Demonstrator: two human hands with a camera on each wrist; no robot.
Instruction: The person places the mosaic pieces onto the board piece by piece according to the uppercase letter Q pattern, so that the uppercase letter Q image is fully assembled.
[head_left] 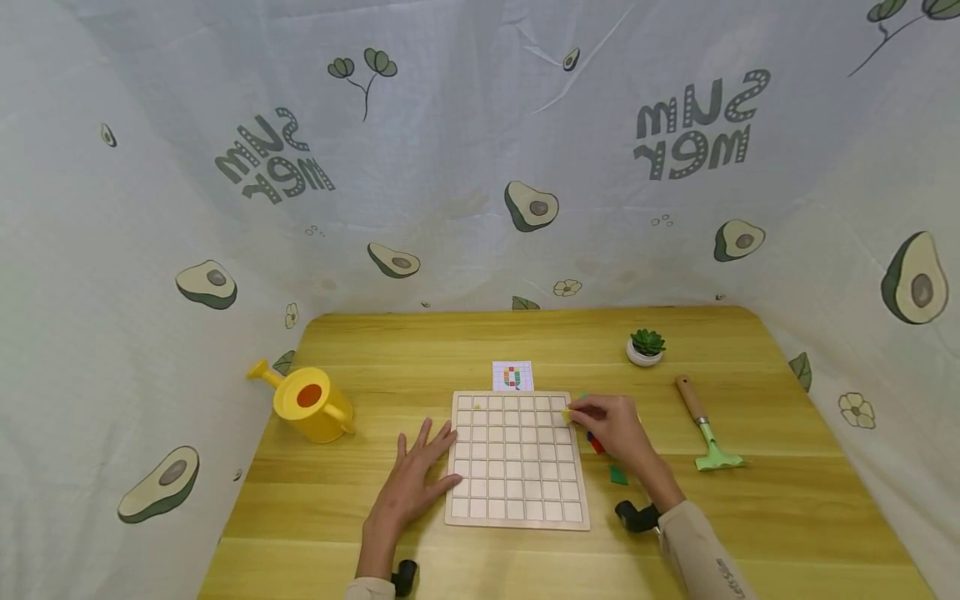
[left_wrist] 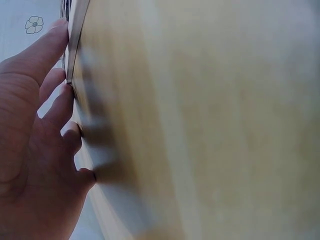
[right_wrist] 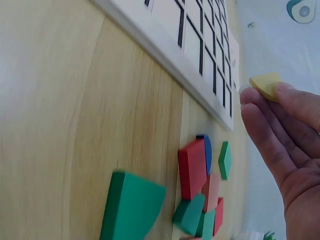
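A small yellow piece (head_left: 566, 416) is pinched between the thumb and fingers of the right hand (head_left: 613, 427). It is by the right edge of the board (head_left: 517, 460), close to the far right corner. It is at the fingertips, on the left side of the right hand, and well apart from the left hand (head_left: 415, 479).

The board is pale, with rows of little squares, and it sits near the middle of the tabletop (head_left: 405, 346). A tiny yellow spot is in the top row near the far left corner; it may be another piece, but it is too small to be sure. The left hand has its fingers straight and spread, and it touches the board's left edge.

On the tabletop, just off the board's right edge, are more pieces: a red block (right_wrist: 193, 169), a big green block (right_wrist: 132, 207), a blue piece (right_wrist: 208, 154) and some others. A picture card (head_left: 512, 376) lies at the board's far edge.

A yellow watering can (head_left: 318, 408) stands near the tabletop's left edge. A potted plant (head_left: 645, 346) is near the far right corner. A green tool (head_left: 718, 457) with a wooden handle lies nearer the right edge.
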